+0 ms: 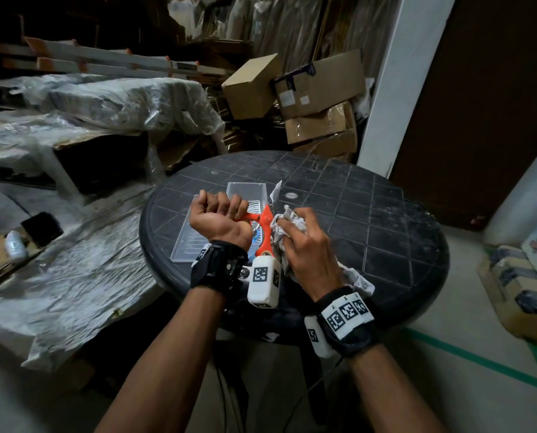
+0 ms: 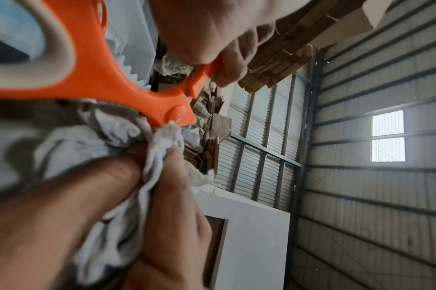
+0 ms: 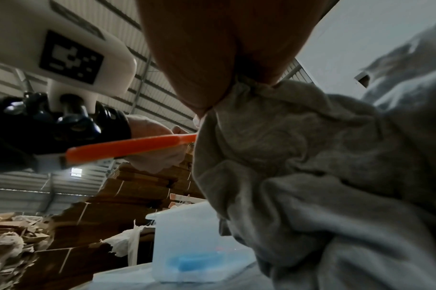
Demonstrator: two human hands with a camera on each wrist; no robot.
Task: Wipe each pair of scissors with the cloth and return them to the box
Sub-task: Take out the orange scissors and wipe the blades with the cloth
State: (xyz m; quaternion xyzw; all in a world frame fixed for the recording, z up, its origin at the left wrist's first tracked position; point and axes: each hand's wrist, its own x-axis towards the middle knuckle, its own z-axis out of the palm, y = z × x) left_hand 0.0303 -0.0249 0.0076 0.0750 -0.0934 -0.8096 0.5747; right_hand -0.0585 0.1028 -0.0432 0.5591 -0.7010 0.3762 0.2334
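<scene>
While the left hand curls around the orange scissors handle above the box, the right hand bunches the soft cloth around the blades; rigid, light, probably sharp, best held by the handles.

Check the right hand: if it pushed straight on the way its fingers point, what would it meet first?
Most likely the orange scissors. The right hand grips the cloth bunched against them, pointing toward the left hand holding the handles. Depth is hard to judge; the clear box lies beyond.
</scene>
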